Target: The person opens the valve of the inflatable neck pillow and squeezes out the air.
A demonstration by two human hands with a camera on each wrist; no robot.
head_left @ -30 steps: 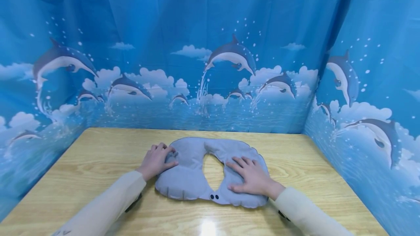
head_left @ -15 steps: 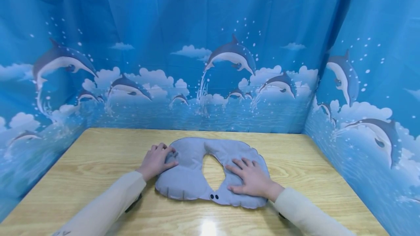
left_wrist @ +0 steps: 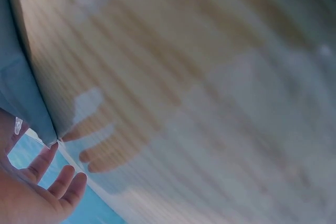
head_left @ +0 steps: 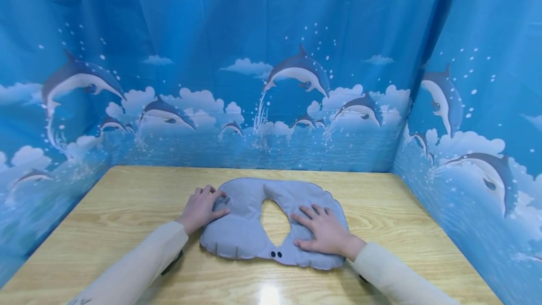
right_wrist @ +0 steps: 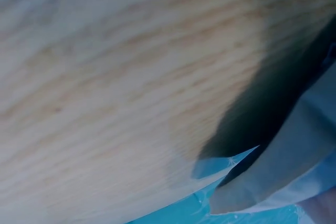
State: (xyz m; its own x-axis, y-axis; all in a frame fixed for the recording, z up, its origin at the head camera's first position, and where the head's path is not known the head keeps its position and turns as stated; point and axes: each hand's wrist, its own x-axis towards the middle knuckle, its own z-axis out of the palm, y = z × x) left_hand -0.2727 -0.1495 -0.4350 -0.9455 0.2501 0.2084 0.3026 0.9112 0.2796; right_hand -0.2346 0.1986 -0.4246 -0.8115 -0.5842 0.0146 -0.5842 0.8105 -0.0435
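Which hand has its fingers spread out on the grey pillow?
The right hand: its fingers fan out over one end of the grey pillow, while the left hand touches the opposite end's outer edge, fingers bent.

Your head view is looking forward and down across the table (head_left: 381,213) toward the curtain (head_left: 211,22). Both your wrist views are facing the table close up, sharing the pillow (head_left: 239,234), at frame left and lower right respectively.
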